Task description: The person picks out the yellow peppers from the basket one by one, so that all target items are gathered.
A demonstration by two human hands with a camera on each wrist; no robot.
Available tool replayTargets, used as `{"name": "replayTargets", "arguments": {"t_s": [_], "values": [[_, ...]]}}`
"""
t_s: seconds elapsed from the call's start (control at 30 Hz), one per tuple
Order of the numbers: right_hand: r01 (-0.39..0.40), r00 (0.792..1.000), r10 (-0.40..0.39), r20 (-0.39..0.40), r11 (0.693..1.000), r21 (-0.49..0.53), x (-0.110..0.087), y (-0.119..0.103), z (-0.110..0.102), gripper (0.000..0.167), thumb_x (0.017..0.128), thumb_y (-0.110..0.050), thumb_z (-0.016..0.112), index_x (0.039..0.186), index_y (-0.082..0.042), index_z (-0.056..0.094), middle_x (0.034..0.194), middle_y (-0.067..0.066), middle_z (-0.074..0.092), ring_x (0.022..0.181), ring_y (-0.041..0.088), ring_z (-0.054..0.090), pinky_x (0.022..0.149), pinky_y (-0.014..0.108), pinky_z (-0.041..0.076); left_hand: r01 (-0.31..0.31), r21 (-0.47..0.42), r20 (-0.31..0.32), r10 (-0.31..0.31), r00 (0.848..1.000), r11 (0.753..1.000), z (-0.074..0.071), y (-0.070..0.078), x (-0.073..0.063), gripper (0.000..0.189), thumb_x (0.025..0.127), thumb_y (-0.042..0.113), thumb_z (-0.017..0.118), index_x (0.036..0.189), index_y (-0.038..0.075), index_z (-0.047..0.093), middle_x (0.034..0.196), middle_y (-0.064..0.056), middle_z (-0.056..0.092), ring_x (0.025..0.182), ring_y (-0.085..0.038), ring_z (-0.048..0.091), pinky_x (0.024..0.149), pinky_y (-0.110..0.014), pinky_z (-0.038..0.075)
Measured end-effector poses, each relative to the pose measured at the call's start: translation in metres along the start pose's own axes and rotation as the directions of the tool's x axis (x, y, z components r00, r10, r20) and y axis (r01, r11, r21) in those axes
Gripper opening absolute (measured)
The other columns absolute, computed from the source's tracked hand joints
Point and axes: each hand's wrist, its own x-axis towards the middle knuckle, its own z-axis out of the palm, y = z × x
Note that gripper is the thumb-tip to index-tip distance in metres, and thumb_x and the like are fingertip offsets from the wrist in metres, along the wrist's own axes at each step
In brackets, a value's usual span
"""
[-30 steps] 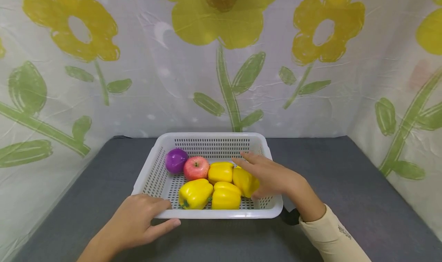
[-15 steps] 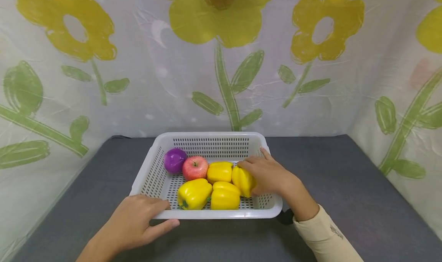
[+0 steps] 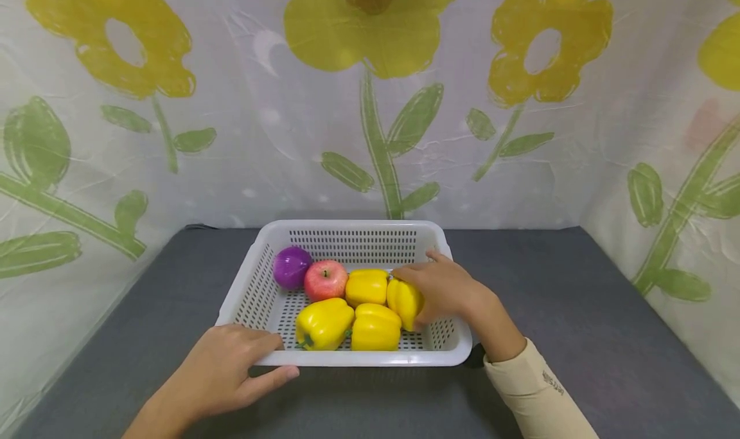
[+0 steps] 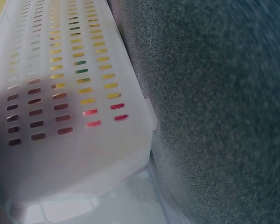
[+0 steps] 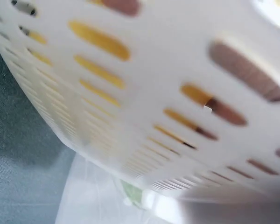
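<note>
A white slotted plastic basket (image 3: 370,358) stands on the grey table in the head view. Several yellow bell peppers lie in it, beside a red apple (image 3: 325,280) and a round purple fruit or vegetable (image 3: 291,267). My right hand (image 3: 448,291) reaches over the right side and grips the rightmost bell pepper (image 3: 403,303), thumb on the near side, fingers beyond. At the front left corner my left hand (image 3: 222,368) holds the rim, fingers over the edge, thumb outside. Both wrist views show slotted basket walls (image 4: 84,158) (image 5: 144,74), with yellow showing through.
Grey cloth (image 3: 578,336) covers the table around the basket. Behind it hangs a white curtain (image 3: 277,169) printed with yellow flowers. A small dark object (image 3: 476,357) shows partly under the right wrist.
My right hand has come down and inward from above the rightmost bell pepper and closed its fingers around it. The left hand keeps its place on the rim.
</note>
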Motion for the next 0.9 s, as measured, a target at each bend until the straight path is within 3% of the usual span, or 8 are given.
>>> {"name": "replayTargets", "arguments": {"t_s": [0.2,0.57,0.77,0.9], "values": [[0.023,1.000,-0.023,0.002,1.000,-0.019,0.000,0.001,0.000,0.085,0.068,-0.030,0.091,0.142,-0.012,0.054,0.140,0.003,0.058,0.130,0.021,0.051,0.117,0.053,0.014,-0.007,0.002,-0.026,0.007,1.000,1.000,-0.001,0.000,-0.001,0.035,0.090,0.059,0.065,0.076,0.029,0.055,0.068,0.022,0.050,0.058,0.002,0.045,0.052,-0.023,0.037],[0.002,1.000,-0.002,0.011,0.999,0.039,-0.006,0.002,-0.003,0.087,0.067,-0.033,0.093,0.143,-0.014,0.054,0.139,0.004,0.057,0.133,0.029,0.045,0.115,0.053,0.019,0.000,0.008,-0.002,0.000,1.000,1.000,-0.001,0.002,0.000,0.035,0.090,0.059,0.065,0.077,0.028,0.058,0.069,0.020,0.055,0.058,0.001,0.049,0.052,-0.022,0.038],[0.016,1.000,-0.016,-0.004,0.994,0.112,-0.011,0.003,-0.007,0.082,0.066,-0.048,0.091,0.136,-0.017,0.060,0.122,-0.002,0.060,0.115,0.027,0.048,0.099,0.046,0.041,-0.010,0.026,-0.027,0.011,1.000,1.000,0.001,0.001,0.000,0.036,0.090,0.061,0.064,0.077,0.027,0.058,0.069,0.019,0.056,0.059,0.000,0.050,0.052,-0.023,0.038],[0.019,1.000,-0.018,-0.012,0.988,0.156,-0.014,0.003,-0.009,0.080,0.067,-0.052,0.089,0.134,-0.019,0.059,0.112,-0.007,0.056,0.101,0.020,0.048,0.085,0.039,0.043,-0.023,0.024,-0.060,0.024,0.998,0.999,0.002,0.001,0.000,0.037,0.090,0.062,0.063,0.076,0.028,0.055,0.068,0.021,0.051,0.057,0.001,0.046,0.051,-0.023,0.035]]}}
